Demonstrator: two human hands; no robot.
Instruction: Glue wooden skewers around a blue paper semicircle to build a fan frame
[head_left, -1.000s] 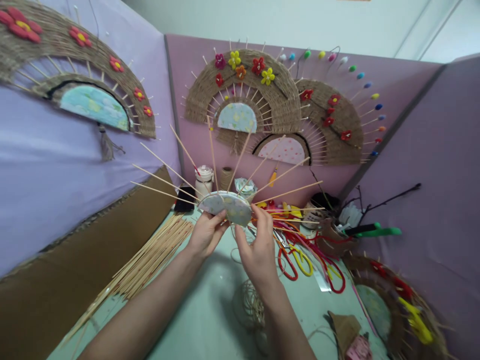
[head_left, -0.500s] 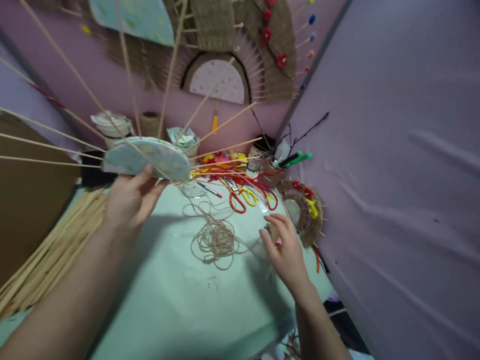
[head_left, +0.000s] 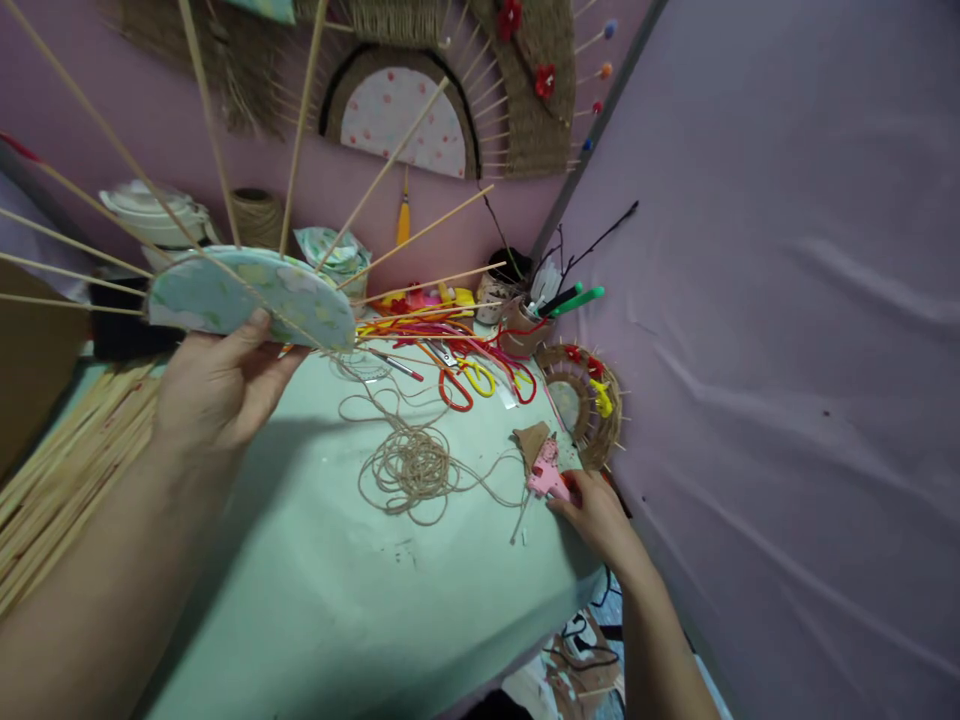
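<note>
My left hand (head_left: 214, 390) grips the lower edge of a half-disc (head_left: 225, 290) covered in pale blue patterned fabric, thumb on its front. Long thin wooden sticks (head_left: 409, 140) fan out from the half-disc. A strand of twine crosses its front and trails to a loose tangle of jute twine (head_left: 412, 465) on the table. At the right, my right hand (head_left: 596, 512) has its fingers closed around the back part of a pink glue gun (head_left: 546, 478), which rests beside a brown cardboard scrap (head_left: 529, 440). Part of the glue gun is hidden by the fingers.
Scissors (head_left: 476, 378), a red-tipped pen (head_left: 401, 366) and coloured cords lie behind the twine. Pots with pens (head_left: 525, 325) and a twine spool (head_left: 256, 215) stand along the wall. A small round decoration (head_left: 592, 405) leans right; wooden strips (head_left: 82, 450) lie left.
My right hand has moved down and right onto the glue gun and closed on it. The half-disc and my left hand appear further left in view, as the camera has shifted.
</note>
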